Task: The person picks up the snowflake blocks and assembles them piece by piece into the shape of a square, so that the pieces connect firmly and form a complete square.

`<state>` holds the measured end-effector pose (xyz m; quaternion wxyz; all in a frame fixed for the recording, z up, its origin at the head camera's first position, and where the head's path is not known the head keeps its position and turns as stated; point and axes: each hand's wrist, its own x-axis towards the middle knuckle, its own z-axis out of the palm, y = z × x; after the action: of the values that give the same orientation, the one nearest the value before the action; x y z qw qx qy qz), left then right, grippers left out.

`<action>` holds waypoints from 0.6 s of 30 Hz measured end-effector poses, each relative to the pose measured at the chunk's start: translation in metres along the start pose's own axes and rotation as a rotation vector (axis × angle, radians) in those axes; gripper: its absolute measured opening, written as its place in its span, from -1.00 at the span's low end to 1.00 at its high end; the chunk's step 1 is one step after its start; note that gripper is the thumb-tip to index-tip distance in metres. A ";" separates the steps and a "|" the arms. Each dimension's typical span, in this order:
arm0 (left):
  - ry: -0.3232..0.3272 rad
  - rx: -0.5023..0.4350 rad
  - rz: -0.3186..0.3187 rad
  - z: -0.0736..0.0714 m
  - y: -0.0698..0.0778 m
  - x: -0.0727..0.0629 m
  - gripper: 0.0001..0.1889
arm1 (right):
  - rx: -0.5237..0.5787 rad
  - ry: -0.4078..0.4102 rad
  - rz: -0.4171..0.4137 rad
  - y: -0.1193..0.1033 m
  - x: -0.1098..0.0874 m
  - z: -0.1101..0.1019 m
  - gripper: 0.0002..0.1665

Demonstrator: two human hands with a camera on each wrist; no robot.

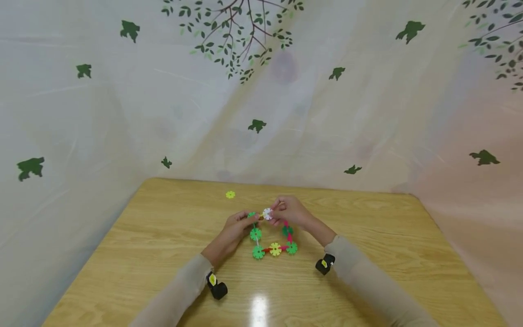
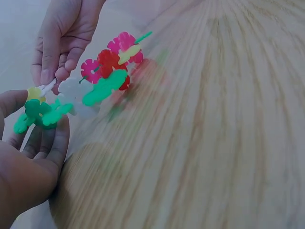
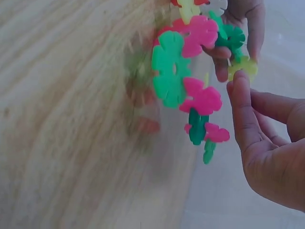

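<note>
A chain of flower-shaped, slotted plastic discs in green, yellow, red, pink and white bends into a near loop between the two hands. My left hand grips its upper left end, thumb over a green disc beside a yellow disc. From the far side, my right hand pinches a white disc between thumb and fingers, right at that yellow disc. In the right wrist view, the right fingertips cover much of this joint. Pink and green discs hang along the chain's other side.
One loose yellow disc lies near the back edge of the wooden table. Behind the table hangs a pale cloth with printed leaves and branches. Each wrist carries a small black camera.
</note>
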<state>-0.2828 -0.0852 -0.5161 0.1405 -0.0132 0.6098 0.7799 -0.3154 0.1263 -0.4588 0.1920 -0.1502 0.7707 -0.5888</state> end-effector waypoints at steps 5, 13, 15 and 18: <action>-0.016 0.036 0.006 -0.006 0.007 -0.003 -0.66 | -0.114 -0.038 -0.048 -0.005 0.008 -0.004 -0.81; -0.014 0.164 0.077 -0.018 0.010 -0.007 -0.66 | -0.508 -0.052 -0.277 -0.023 0.037 -0.003 -0.72; -0.025 0.190 0.095 -0.020 0.010 -0.008 -0.68 | -0.575 -0.071 -0.318 -0.029 0.048 0.000 -0.72; -0.057 0.213 0.125 -0.021 0.007 -0.009 -0.70 | -0.652 -0.115 -0.350 -0.036 0.066 0.005 -0.72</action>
<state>-0.2794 -0.1087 -0.5134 0.1093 0.0622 0.6844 0.7182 -0.3710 0.0821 -0.4333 0.0737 -0.3659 0.8682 -0.3271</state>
